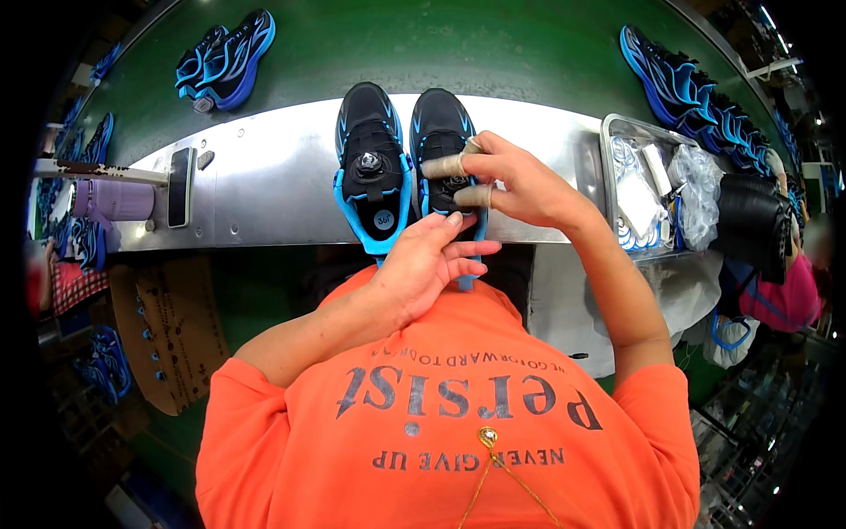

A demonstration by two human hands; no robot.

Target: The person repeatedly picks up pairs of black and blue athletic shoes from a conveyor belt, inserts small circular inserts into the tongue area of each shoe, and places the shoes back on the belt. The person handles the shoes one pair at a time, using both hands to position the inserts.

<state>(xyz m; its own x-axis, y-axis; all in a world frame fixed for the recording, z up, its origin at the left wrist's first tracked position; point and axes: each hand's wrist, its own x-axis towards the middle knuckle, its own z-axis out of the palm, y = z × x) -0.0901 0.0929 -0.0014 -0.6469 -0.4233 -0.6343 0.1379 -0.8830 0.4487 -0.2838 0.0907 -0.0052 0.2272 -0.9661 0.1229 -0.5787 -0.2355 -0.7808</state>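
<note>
Two black sneakers with bright blue edging stand side by side on the metal ledge before me, toes pointing away. The left sneaker [368, 132] has a round dial on its tongue and a round blue sticker on its insole. My right hand [515, 181] is closed over the tongue and side of the right sneaker [441, 119]; tan coverings wrap some of its fingers. That sneaker's dial is partly hidden by these fingers. My left hand [423, 269] lies across the right sneaker's heel, fingers stretched out and apart, thumb near the shoe's opening.
Beyond the ledge runs a green belt [493, 53] with a sneaker pair [229, 62] at left and a row of sneakers [696, 97] at right. A metal tray [608, 176] holds stickers and plastic bags. A phone [181, 188] and lilac cup [123, 200] are at left.
</note>
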